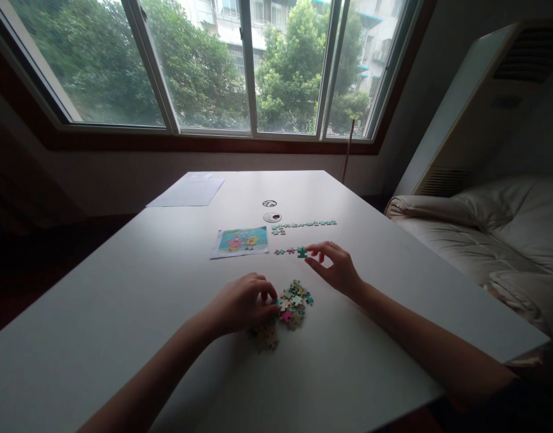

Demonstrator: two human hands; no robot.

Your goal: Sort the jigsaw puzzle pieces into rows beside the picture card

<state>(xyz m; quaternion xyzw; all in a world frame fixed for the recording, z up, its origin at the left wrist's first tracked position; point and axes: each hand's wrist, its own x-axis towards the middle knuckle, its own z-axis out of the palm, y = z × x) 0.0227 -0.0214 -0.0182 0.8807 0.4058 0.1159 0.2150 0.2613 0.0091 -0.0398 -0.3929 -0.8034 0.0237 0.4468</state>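
My right hand [334,266] pinches a green jigsaw puzzle piece [302,252] between thumb and fingers, at the right end of a short row of loose pieces [283,251]. My left hand [247,304] is curled at the left side of a heap of puzzle pieces [294,304]. Its thumb and forefinger close on a small teal puzzle piece [279,304] at the heap's edge. Part of the heap lies in shadow below this hand. Beyond the short row runs a longer line of joined pieces [303,225]. Left of the rows lies a reference picture [243,242] with cartoon figures.
Two round objects [271,217] lie farther back on the white table [123,288]. Paper sheets [186,191] rest at its far left corner. A cushioned sofa [475,240] stands along the right side, and a window [249,66] is behind the table.
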